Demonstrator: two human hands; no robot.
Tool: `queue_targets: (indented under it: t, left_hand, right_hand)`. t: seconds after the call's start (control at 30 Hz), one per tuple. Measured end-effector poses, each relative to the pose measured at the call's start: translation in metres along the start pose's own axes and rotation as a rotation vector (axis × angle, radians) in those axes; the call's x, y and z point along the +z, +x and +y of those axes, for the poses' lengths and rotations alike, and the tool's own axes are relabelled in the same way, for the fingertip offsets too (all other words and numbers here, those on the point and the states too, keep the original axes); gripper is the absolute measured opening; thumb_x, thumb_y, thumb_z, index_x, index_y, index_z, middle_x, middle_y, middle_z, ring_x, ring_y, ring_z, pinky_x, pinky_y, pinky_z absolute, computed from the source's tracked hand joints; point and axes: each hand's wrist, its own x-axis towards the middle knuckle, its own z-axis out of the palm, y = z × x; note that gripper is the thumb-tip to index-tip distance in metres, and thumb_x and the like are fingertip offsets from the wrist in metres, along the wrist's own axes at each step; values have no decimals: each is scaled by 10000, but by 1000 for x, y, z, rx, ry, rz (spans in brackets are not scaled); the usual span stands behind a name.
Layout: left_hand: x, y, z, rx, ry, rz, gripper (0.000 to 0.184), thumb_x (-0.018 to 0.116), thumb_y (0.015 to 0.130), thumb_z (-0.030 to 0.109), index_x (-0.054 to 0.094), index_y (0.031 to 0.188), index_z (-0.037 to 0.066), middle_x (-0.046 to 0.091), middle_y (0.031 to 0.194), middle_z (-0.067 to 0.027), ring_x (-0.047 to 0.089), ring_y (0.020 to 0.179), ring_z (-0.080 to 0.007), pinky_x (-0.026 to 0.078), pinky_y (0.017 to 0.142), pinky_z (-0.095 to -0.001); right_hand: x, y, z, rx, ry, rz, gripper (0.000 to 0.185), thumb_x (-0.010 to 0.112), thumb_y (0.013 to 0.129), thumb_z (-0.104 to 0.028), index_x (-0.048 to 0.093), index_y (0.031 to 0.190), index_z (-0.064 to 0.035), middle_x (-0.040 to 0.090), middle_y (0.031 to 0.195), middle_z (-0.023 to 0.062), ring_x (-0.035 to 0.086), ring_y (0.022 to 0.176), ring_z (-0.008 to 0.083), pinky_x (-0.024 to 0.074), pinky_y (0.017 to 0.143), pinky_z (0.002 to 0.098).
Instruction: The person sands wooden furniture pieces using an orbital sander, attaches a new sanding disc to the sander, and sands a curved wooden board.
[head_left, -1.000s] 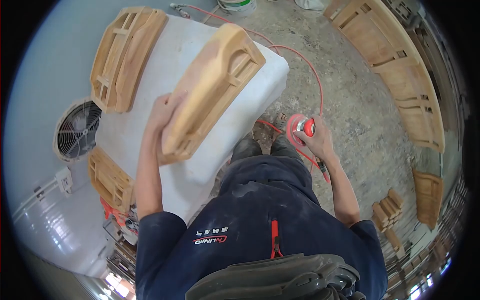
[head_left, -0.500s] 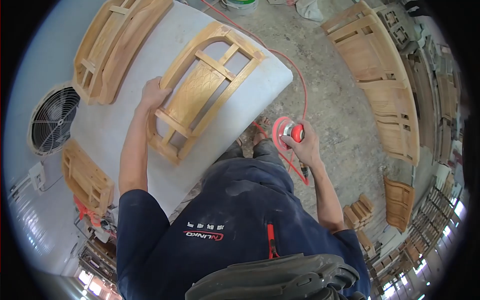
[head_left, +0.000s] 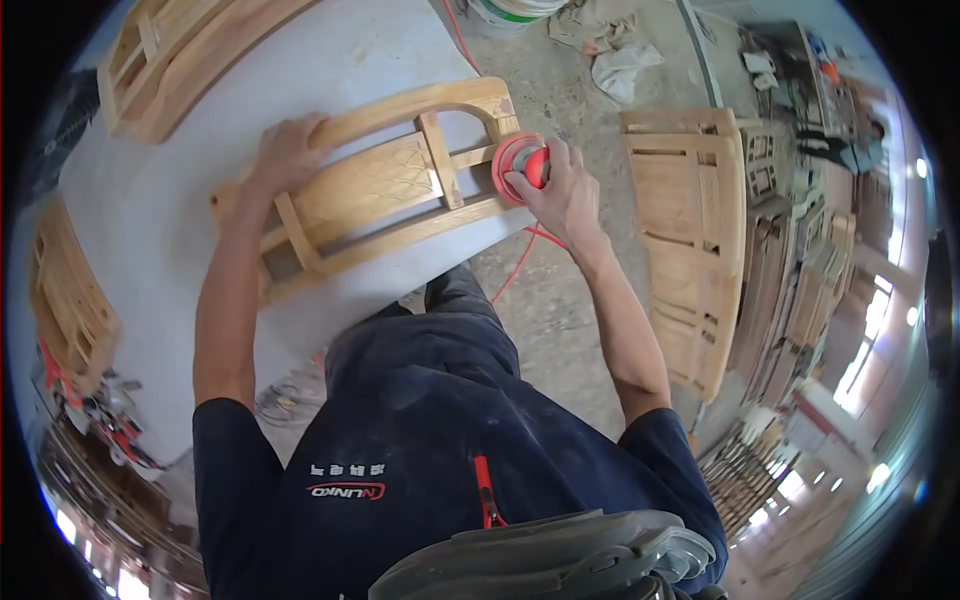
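Observation:
A light wooden chair-back-like panel point(head_left: 365, 188) lies on the pale worktop, with a carved scale pattern on its middle board and open slots around it. My left hand point(head_left: 285, 155) is closed over its far edge, toward the left end; the fingertips are partly hidden. In my right hand point(head_left: 568, 198) is a red round air sander point(head_left: 512, 165), gripped around its top. Its disc stands tilted against the panel's right end, seemingly touching the end rail.
Another wooden frame point(head_left: 190, 70) lies at the worktop's far left, and a smaller one point(head_left: 75, 290) stands at left. A red hose point(head_left: 515, 270) crosses the floor. Beyond are a white bucket point(head_left: 510, 15), a pale cloth point(head_left: 625, 72), a long panel point(head_left: 690, 220) and a distant person point(head_left: 860, 150).
My right hand has brought the sander from beside my legs up to the panel's right end. The panel now lies more crosswise, my left hand still on its edge. The view has turned rightward.

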Motion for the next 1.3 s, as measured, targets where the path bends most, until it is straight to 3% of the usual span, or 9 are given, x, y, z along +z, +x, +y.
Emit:
queue_targets:
  t: [0.07,0.17,0.27,0.37,0.57,0.7,1.03,1.1,1.3]
  left_hand:
    - [-1,-1,20,45,126,286,366,761,956,307,742,1239,76,770,1086,-196,736,1024,-406,567,924,-480]
    - [39,-14,110,54,-86,359,397,780,972,369,728,1263,105,759,1221,-154,735,1078,-379,588,888,-461]
    - [87,2,216,175,-405,373,545,810,943,398,683,1367,80,712,1391,-170,716,1225,-367,594,974,-451]
    - [140,35,249,201,-518,485,704,825,920,429,623,1463,27,616,1530,-203,673,1318,-380,578,1038,-453]
    - [156,27,261,204,-475,349,892,790,915,470,480,1580,-36,489,1617,-271,564,1427,-460,574,1057,-469]
    - [161,57,241,218,-386,466,925,739,936,490,419,1605,-63,452,1631,-298,557,1424,-472,582,1046,-479]
    - [156,46,233,316,-197,457,909,722,953,510,441,1583,-82,520,1554,-324,606,1359,-466,603,1006,-469]
    - [146,50,234,167,-403,318,890,702,968,454,412,1593,-109,480,1603,-318,554,1413,-501,528,1125,-485]
    - [142,-2,228,346,-459,151,958,776,932,557,473,1557,-101,518,1573,-319,649,1318,-463,564,1073,-481]
  right_hand:
    - [5,16,4,-7,-40,-77,702,836,895,-483,552,1367,-48,653,1098,267,719,909,495,595,763,561]
    - [24,26,21,-93,-35,-40,701,807,923,-490,524,1375,-36,625,1081,307,711,838,530,597,701,570]
    - [16,61,12,-124,-79,-105,608,733,981,-453,510,1310,7,601,1073,292,738,822,447,609,640,506]
    - [18,89,15,-77,-81,-156,537,692,1005,-441,505,1258,-5,595,1090,312,738,845,467,617,653,511]
    - [7,61,22,48,-14,-288,591,708,992,-437,466,1284,17,583,1143,330,734,851,511,628,649,540]
    - [21,93,17,-149,-18,-134,602,687,1005,-442,465,1257,58,590,1097,307,750,811,490,630,609,529]
    - [23,98,12,-145,-76,-201,569,696,980,-469,518,1166,38,609,1039,300,749,737,435,617,553,491]
    - [18,101,8,-101,-82,-230,545,703,973,-469,530,1160,13,612,1040,294,744,721,424,615,545,492]
    - [22,18,34,-154,-149,-275,578,732,946,-428,536,1263,13,603,1054,283,743,725,418,619,548,488]
